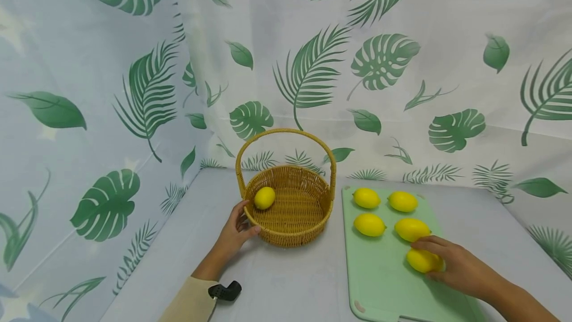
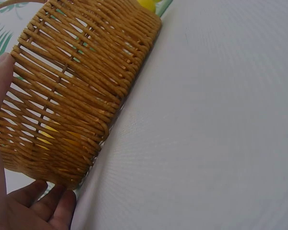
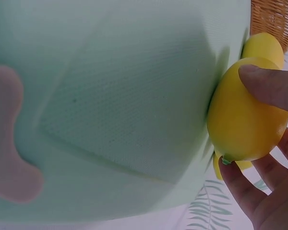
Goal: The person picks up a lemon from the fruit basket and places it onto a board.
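Observation:
My left hand point(image 1: 233, 235) holds the left side of a brown wicker basket point(image 1: 295, 238) with an arched handle, thumb at the front and fingers round the far side. A single lemon point(image 1: 265, 198) lies inside against the basket's left wall. On the right, my right hand point(image 1: 466, 268) grips a yellow lemon point(image 1: 420, 261) low over the green cutting board point(image 1: 375, 282). The right wrist view shows thumb and fingers on opposite sides of this lemon point(image 3: 242, 120), its green tip near one fingertip.
Several more lemons sit in two rows on the board's far half, among them a front-left lemon point(image 1: 369, 224) and a lemon point(image 1: 412, 229) just beyond the held one. A leaf-patterned curtain point(image 1: 313, 24) rises behind the table point(image 1: 286, 282) and along its left side.

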Available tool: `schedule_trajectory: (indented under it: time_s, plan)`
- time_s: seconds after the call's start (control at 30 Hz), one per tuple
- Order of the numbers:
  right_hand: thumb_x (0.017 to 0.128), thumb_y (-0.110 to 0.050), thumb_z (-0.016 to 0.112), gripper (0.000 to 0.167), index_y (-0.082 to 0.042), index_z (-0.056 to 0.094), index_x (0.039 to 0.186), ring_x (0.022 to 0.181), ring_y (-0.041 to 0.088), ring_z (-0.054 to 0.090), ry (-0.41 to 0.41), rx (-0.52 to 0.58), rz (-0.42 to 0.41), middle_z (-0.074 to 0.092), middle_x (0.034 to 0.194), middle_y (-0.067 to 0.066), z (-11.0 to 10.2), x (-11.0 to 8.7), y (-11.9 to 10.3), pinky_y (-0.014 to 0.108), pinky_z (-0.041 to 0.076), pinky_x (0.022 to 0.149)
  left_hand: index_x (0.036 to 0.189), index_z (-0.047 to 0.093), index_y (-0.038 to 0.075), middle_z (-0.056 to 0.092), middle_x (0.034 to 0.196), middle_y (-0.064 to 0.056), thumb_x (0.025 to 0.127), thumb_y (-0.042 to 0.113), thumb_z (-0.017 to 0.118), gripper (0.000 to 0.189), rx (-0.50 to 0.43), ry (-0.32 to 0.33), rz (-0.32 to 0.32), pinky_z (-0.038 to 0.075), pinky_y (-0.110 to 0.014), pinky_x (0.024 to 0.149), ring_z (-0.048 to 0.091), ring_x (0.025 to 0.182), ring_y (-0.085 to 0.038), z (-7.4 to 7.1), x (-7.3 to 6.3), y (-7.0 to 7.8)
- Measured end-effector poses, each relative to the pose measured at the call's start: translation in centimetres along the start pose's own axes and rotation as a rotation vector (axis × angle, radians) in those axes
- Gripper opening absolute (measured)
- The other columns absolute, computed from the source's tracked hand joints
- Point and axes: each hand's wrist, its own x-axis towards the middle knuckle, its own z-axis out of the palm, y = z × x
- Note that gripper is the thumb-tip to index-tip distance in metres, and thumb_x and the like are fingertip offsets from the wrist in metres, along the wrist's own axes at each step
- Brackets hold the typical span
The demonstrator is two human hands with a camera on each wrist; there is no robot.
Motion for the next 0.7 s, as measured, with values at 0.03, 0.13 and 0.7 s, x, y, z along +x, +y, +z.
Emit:
schedule_trajectory:
  time_s: [0.03, 0.13, 0.7]
  plan:
    - [0.059, -0.018, 0.091, 0.063, -0.022, 0.068, 0.117, 0.104, 0.022, 0.06, 0.002, 0.001, -0.002, 0.061, 0.118, -0.007, 0.0, 0.0, 0.0, 0.035, 0.055, 0.083, 0.155, 0.021, 0.016, 0.025, 0.156, -0.016, 0.087, 0.019, 0.076, 0.087, 0.003, 0.009, 0.003, 0.03, -0.051, 0.111, 0.032, 0.139, -0.032, 0.0, 0.0, -0.2]
    - [0.058, -0.017, 0.092, 0.064, -0.022, 0.068, 0.117, 0.104, 0.021, 0.06, 0.019, 0.001, -0.015, 0.061, 0.118, -0.007, 0.1, -0.1, 0.1, 0.031, 0.054, 0.083, 0.153, 0.024, 0.021, 0.028, 0.155, -0.012, 0.086, 0.021, 0.077, 0.085, 0.011, 0.028, 0.015, 0.032, -0.049, 0.11, 0.035, 0.137, -0.029, 0.2, 0.0, -0.6]
    - [0.066, -0.026, 0.089, 0.058, -0.017, 0.067, 0.119, 0.107, 0.026, 0.059, -0.078, 0.031, 0.007, 0.06, 0.122, -0.003, -0.5, 1.0, -0.1, 0.045, 0.053, 0.086, 0.154, 0.023, 0.015, 0.024, 0.156, -0.018, 0.088, 0.014, 0.074, 0.083, -0.005, 0.008, 0.026, 0.03, -0.052, 0.111, 0.031, 0.139, -0.035, 0.0, -0.3, 0.3]
